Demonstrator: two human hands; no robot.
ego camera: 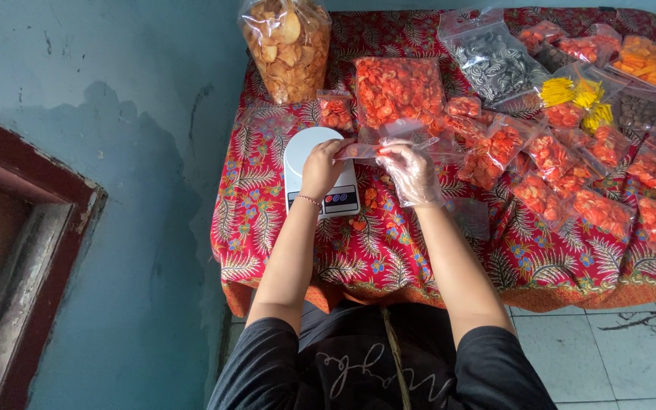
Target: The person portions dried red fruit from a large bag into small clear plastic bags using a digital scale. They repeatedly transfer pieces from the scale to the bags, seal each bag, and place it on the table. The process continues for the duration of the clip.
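Your left hand (322, 168) and right hand (411, 173), the right in a clear plastic glove, pinch a small clear bag (366, 149) of orange-red chips betw. closed fingertips, just above the white digital scale (320, 173) on the red patterned cloth (389, 243). Large chip bag (398, 91) sits behind.

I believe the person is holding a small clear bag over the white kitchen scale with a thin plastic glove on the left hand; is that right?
Not quite: the head view shows the thin plastic glove on the right hand; the left hand is bare. Both do hold the small clear bag over the white kitchen scale.
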